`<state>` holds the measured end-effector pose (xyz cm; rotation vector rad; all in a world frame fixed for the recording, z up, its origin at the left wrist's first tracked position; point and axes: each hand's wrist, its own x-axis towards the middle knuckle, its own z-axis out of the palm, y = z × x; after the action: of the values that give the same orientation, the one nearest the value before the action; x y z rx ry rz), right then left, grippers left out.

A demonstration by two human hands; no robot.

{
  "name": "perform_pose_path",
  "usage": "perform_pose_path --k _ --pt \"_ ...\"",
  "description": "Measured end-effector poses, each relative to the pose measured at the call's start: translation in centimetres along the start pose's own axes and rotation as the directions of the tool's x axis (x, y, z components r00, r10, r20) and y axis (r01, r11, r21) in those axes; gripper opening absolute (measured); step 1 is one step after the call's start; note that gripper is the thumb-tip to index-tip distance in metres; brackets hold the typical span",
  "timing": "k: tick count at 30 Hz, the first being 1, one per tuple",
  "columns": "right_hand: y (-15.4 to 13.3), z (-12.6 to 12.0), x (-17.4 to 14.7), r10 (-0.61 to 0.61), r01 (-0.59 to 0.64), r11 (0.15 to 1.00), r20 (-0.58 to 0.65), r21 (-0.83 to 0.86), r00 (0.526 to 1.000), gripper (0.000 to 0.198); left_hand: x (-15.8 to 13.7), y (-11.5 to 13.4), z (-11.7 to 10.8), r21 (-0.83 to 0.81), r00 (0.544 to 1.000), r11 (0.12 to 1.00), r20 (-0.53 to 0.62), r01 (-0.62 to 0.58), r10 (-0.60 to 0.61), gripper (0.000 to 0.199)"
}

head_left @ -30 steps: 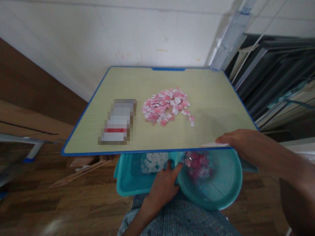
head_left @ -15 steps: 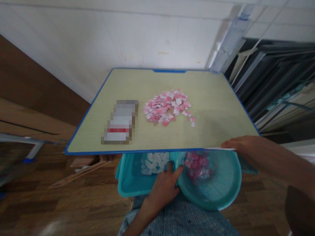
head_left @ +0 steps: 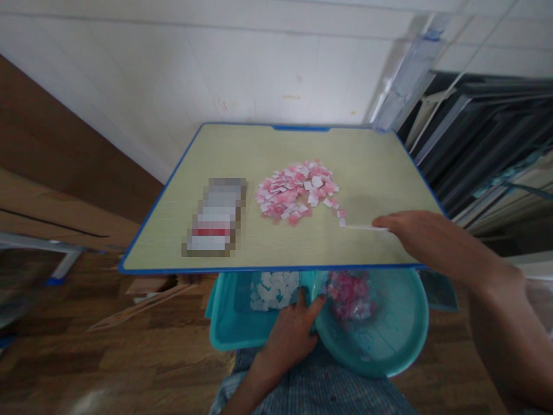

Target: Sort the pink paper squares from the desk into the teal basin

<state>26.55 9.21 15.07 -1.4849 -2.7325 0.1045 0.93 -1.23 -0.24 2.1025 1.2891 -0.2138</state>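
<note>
My right hand is closed around one end of a thin white stick just above the board. The stick's far tip meets a small pale square at the end of a short trail of pieces. That trail leads off a pile of small pink and white squares. Below the board's front edge, my left hand lies between a rectangular teal basket with white pieces and a round teal basin. Its thumb and forefinger are spread apart near the rims.
A phone-like object, blurred out, lies on the board's left side. Clear wrap with pink pieces sits in the basin. A clear plastic bottle lies against the wall behind. Dark panels are stacked at the right.
My right hand has moved with the white stick from the board's front edge inward and up, so the tip now meets the trail of squares. The left hand stays between the containers.
</note>
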Motion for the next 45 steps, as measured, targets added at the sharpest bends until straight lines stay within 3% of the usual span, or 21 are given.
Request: perform_pose_path --k 5,10,15,23,27,33,41,45 --pt "-0.4 0.3 1.0 -0.067 0.067 0.998 0.032 0.017 0.997 0.036 0.0 0.2 -0.2 0.007 1.0 1.0 0.016 0.017 -0.017 0.07" --pt "-1.4 0.2 0.8 -0.223 0.215 0.964 0.029 0.158 0.974 0.035 -0.1 0.3 -0.4 0.0 1.0 1.0 0.016 0.019 -0.019 0.07" --pt "-1.6 -0.4 1.4 -0.163 0.162 0.984 -0.002 0.075 0.987 0.036 -0.2 0.2 -0.3 -0.022 1.0 1.0 0.009 0.005 -0.005 0.068" --pt "-1.7 1.0 1.5 -0.237 0.232 0.959 0.016 0.162 0.971 0.034 -0.1 0.2 -0.2 -0.035 1.0 0.999 0.005 0.009 -0.008 0.069" --pt "-1.0 1.5 1.7 -0.216 0.215 0.965 -0.005 0.15 0.976 0.035 -0.2 0.1 -0.1 -0.036 1.0 0.999 -0.004 0.005 -0.005 0.065" --pt "-2.1 0.2 2.1 -0.166 0.161 0.978 0.031 0.133 0.986 0.033 -0.2 0.1 -0.1 -0.039 1.0 0.999 -0.013 0.006 -0.007 0.067" --pt "-1.3 0.8 -0.2 -0.147 0.118 0.956 0.089 0.27 0.985 0.032 -0.2 0.0 0.4 -0.052 1.0 0.999 -0.024 0.011 -0.012 0.066" --pt "-1.7 0.6 -1.5 -0.099 0.089 0.961 0.026 0.263 0.995 0.034 -0.2 0.0 0.3 -0.063 1.0 0.998 -0.025 0.007 -0.008 0.065"
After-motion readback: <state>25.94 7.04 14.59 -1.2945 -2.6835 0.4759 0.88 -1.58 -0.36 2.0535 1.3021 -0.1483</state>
